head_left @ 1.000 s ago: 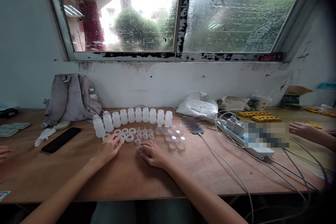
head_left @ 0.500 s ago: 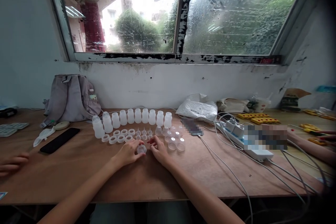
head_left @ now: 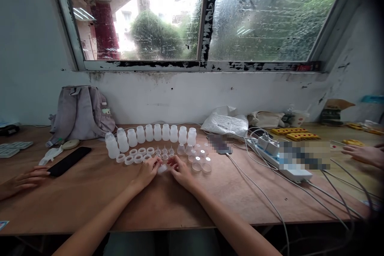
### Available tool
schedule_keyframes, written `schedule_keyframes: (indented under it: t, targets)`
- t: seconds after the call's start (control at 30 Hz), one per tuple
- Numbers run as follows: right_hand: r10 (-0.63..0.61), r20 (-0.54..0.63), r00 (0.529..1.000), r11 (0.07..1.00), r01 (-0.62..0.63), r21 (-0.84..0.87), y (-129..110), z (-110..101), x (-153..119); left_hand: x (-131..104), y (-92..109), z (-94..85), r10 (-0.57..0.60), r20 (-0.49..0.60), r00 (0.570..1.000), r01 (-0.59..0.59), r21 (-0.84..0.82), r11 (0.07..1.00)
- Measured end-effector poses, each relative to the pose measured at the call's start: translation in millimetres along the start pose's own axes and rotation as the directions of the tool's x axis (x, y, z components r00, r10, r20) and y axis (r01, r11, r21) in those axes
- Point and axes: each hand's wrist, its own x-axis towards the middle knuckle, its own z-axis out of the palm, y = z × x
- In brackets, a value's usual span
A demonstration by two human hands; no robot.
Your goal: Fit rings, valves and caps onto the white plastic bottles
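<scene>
Head view shows a brown worktop (head_left: pixel 168 208) along a white wall (head_left: pixel 150 96), below a window (head_left: pixel 255 36) with peeling frame (head_left: pixel 207 24). One translucent part (head_left: pixel 162 169) is between the left hand (head_left: pixel 149 171) and the right hand (head_left: pixel 181 171); the fingers are curled, whether pinching it I cannot tell.

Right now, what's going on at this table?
The person's left hand is at a small translucent plastic piece, and the right hand is close on its other side; the exact grip is too small to tell. Just beyond are low translucent plastic rings, and farther back frosted white plastic bottles stand in a curved row on the brown wooden table. At the left, another person's hand is beside a flat black phone.
</scene>
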Motion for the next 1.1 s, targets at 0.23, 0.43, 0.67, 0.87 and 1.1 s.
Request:
schedule_keyframes:
  t: [0.23,0.43,0.67,0.87,1.1]
  targets:
    - [0.007,-0.157,0.988,0.999,-0.012,-0.033,-3,-1,0,30,0,29.4,-0.185,0.048,0.982,0.188,-0.427,0.884]
    - [0.041,-0.210,0.977,0.997,-0.053,-0.052,2,-3,3,31,-6,51.4,-0.345,0.005,0.939,0.264,-0.654,0.709]
    - [0.118,-0.202,0.972,0.990,-0.132,-0.056,7,-6,7,21,8,44.3,-0.253,0.151,0.956,0.286,-0.689,0.666]
    - [0.162,-0.249,0.955,0.982,-0.180,-0.050,13,-6,7,17,17,39.3,-0.224,0.273,0.936,0.352,-0.662,0.662]
    - [0.141,-0.265,0.954,0.983,-0.167,-0.079,18,-5,8,16,25,36.8,-0.232,0.351,0.907,0.411,-0.623,0.665]
